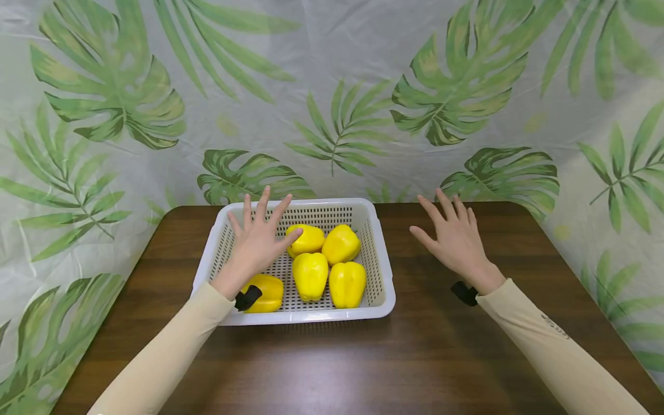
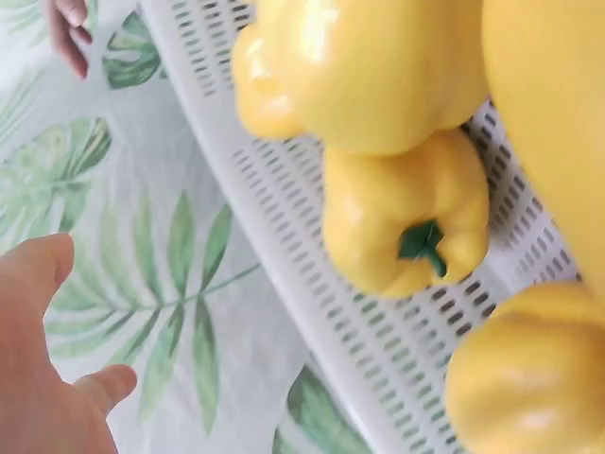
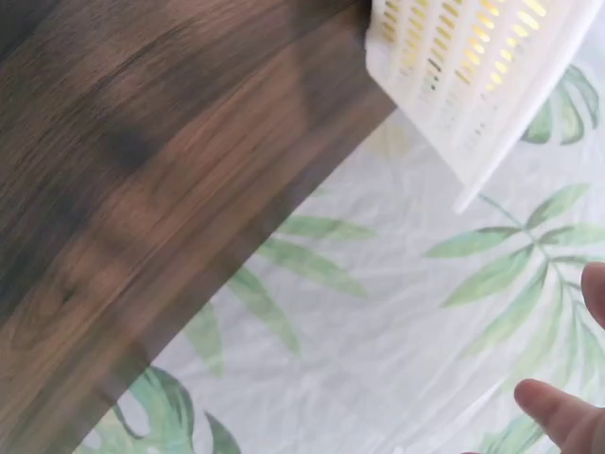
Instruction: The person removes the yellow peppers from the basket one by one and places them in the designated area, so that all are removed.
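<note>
Several yellow bell peppers (image 1: 310,276) lie in a white perforated plastic basket (image 1: 384,276) left of the table's middle. Over the basket's left part my left hand (image 1: 256,242) hovers with fingers spread, holding nothing; its wrist overlaps one bell pepper (image 1: 270,294) in the head view. A green stem shows on one bell pepper (image 2: 406,213) in the left wrist view. My right hand (image 1: 459,239) is raised over the table to the right of the basket, fingers extended and holding nothing. In the right wrist view, the basket's side wall (image 3: 444,76) shows yellow through its slots.
The dark brown wooden table (image 1: 332,369) has its far edge just behind the basket. A leaf-patterned cloth (image 1: 353,52) hangs behind the table and at both sides. Each wrist wears a black strap, the right strap (image 1: 464,293) being near the sleeve cuff.
</note>
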`<action>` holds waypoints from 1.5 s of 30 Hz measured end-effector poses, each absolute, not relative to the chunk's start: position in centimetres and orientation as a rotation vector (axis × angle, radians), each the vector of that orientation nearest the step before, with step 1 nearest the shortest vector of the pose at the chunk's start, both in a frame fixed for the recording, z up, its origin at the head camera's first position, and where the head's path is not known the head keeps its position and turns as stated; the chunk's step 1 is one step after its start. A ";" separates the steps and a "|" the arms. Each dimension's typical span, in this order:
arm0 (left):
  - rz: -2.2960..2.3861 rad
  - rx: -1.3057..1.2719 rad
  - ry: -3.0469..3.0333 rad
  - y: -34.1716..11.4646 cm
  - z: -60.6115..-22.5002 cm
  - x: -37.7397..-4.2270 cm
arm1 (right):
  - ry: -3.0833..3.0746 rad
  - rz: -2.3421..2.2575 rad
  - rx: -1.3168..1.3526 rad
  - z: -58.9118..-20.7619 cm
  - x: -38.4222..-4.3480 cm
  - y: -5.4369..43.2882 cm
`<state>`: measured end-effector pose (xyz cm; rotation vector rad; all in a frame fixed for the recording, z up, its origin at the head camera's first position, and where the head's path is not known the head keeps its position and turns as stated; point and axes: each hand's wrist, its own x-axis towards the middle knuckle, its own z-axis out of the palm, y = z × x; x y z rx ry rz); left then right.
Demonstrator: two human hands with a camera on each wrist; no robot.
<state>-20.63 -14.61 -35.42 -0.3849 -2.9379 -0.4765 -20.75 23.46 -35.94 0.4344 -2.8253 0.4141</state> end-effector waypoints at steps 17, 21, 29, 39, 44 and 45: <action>-0.695 -0.439 -2.961 -21.5 -31.7 -17.3 | -2.715 0.717 0.665 -34.9 -20.0 20.1; -0.767 -0.471 -2.975 -23.4 -32.1 -17.2 | -2.714 0.764 0.719 -34.5 -19.7 19.1; -1.026 -0.494 -3.064 -27.4 -33.7 -17.7 | -2.716 0.819 0.831 -34.3 -19.5 16.9; -1.451 -0.536 -3.033 -29.7 -36.9 -18.6 | -2.721 0.953 0.945 -34.0 -19.2 14.3; -1.738 -0.512 -2.962 -29.9 -38.3 -18.9 | -2.727 1.028 0.989 -33.9 -19.0 13.0; -1.761 -0.515 -2.951 -29.9 -38.6 -19.0 | -2.731 1.041 0.993 -33.9 -18.9 12.8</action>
